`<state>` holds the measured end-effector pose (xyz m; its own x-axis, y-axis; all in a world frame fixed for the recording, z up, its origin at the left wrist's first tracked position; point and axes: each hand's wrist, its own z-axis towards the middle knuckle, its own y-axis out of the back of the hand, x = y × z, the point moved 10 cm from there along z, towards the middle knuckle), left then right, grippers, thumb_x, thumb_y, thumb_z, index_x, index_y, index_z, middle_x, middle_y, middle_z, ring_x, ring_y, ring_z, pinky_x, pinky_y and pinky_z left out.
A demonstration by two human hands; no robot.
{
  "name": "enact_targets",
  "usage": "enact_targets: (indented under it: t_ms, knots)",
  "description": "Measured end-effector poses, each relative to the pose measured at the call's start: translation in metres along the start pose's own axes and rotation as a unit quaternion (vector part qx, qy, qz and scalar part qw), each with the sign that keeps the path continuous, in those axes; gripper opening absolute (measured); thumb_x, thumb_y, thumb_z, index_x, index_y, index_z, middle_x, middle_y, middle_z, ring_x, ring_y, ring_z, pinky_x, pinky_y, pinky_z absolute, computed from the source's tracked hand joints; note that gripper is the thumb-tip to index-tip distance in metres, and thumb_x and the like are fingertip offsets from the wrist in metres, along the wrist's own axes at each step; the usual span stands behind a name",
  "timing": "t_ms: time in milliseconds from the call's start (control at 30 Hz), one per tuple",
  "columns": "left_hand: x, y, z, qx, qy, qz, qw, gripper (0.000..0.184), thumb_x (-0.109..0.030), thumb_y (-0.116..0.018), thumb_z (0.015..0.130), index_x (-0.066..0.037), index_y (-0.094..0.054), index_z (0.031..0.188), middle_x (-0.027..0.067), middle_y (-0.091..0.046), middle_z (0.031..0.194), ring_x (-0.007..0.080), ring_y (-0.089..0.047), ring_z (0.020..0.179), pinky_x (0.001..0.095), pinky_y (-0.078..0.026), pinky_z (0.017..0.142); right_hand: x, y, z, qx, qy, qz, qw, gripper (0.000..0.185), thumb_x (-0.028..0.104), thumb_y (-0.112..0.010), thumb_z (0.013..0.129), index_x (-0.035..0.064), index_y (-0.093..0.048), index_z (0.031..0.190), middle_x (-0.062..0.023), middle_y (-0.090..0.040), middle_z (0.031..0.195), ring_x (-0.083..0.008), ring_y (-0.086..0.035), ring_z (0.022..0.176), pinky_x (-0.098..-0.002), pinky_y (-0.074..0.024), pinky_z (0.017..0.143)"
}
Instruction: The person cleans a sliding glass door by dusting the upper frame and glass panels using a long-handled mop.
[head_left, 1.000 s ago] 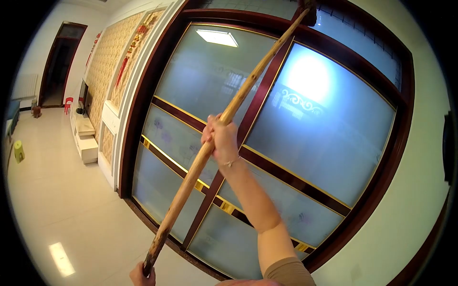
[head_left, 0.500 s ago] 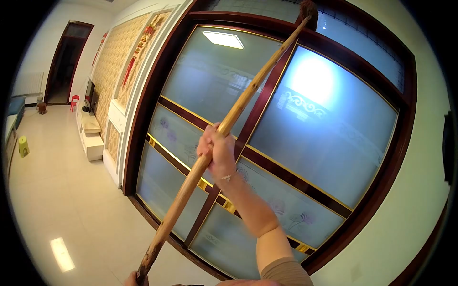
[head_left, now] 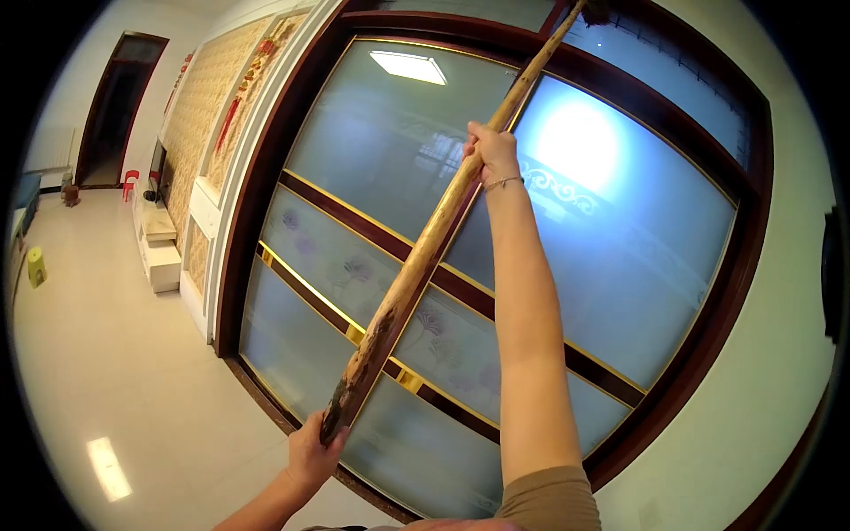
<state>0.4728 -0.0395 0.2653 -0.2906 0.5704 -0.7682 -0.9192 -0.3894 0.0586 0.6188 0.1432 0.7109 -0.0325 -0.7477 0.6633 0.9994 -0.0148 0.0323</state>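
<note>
A long wooden pole (head_left: 431,239) slants up across the view, its lower end dark and rough. At its far tip, partly cut off by the top edge, is a dark brown bushy head (head_left: 598,11), like that of a mop. My right hand (head_left: 494,155) is closed round the upper half of the pole, arm stretched out. Low down, my left hand (head_left: 315,450) grips the butt end. The head is up by the top panes of a sliding door (head_left: 611,239) with frosted glass and a dark red frame; whether it touches the glass I cannot tell.
To the left are a white low cabinet (head_left: 159,252) with a television (head_left: 158,165), a red stool (head_left: 131,184) and a green stool (head_left: 36,266) on the tiled floor (head_left: 115,354). A pale wall (head_left: 788,265) stands at the right.
Both hands and the pole have risen, the right hand moving up and right. The brown head has gone further up, partly out of view. My left hand now shows more fully.
</note>
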Motion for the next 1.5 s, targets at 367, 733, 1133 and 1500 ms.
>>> enact_targets:
  t_ms: [367,733,1133,1500]
  knots:
    - [0.161,0.042,-0.117,-0.004,0.131,0.063,0.989,0.025,-0.007,-0.065,0.073,-0.003,-0.053,0.094,0.0173,-0.057,0.070,0.0318,-0.057,0.062,0.0365,-0.045,0.058,-0.107,-0.048,-0.132,0.039,-0.053,0.052,0.996,0.013,0.007,-0.055,0.076,0.0028,-0.044,0.076,-0.0059,-0.046,0.054,-0.0179,-0.050,0.037,-0.0312,-0.0409,0.035]
    - [0.103,0.075,-0.112,-0.024,0.100,0.061,0.993,0.029,0.000,-0.065,0.069,-0.004,-0.053,0.095,0.0126,-0.054,0.070,0.0237,-0.054,0.062,0.0316,-0.044,0.061,-0.069,-0.088,-0.123,0.172,-0.059,0.316,0.931,0.011,0.013,-0.053,0.086,0.0129,-0.045,0.078,0.0037,-0.037,0.056,-0.0072,-0.037,0.039,-0.0243,-0.0380,0.042]
    - [0.155,0.129,-0.185,-0.023,0.162,0.135,0.977,0.020,-0.013,-0.060,0.080,-0.005,-0.052,0.096,0.0180,-0.053,0.071,0.0317,-0.053,0.063,0.0389,-0.043,0.058,-0.118,-0.131,-0.222,0.168,-0.185,0.384,0.889,0.012,0.011,-0.057,0.084,0.0150,-0.046,0.083,0.0041,-0.036,0.055,-0.0072,-0.033,0.037,-0.0251,-0.0337,0.042]
    - [0.258,0.095,-0.235,0.165,0.354,0.069,0.918,0.015,-0.005,-0.062,0.069,-0.001,-0.048,0.071,0.0137,-0.048,0.058,0.0278,-0.049,0.055,0.0383,-0.040,0.054,-0.132,-0.136,-0.259,0.133,-0.244,0.287,0.917,0.014,0.013,-0.059,0.084,0.0128,-0.045,0.084,0.0002,-0.046,0.060,-0.0125,-0.046,0.047,-0.0319,-0.0439,0.050]
